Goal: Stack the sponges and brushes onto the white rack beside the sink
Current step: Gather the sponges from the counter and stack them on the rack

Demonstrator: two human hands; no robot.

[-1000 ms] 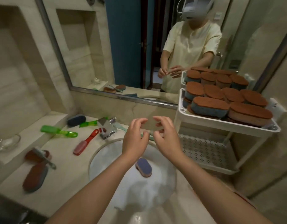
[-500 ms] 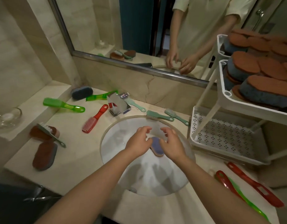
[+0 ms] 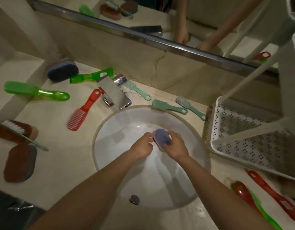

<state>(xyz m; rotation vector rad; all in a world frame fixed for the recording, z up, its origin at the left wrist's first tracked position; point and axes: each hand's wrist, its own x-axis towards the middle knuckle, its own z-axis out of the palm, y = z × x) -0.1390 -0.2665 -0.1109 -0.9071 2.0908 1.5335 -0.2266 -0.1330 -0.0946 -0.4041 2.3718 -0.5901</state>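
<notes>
— Over the white sink (image 3: 110, 130), at six o'clock, what have we got?
— Our right hand (image 3: 175, 146) clamps the blue sponge (image 3: 161, 139); our left hand (image 3: 141, 146) has curled fingers at its edge, possibly touching.
— And the white rack (image 3: 214, 123)?
— At three o'clock, its perforated lower shelf bare.

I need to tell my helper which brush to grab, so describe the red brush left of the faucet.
Start at the round sink, then the chrome faucet behind it. Just left lies the red brush, bristles toward you. Its neighbouring brushes are green; the other red ones lie far right.
</notes>
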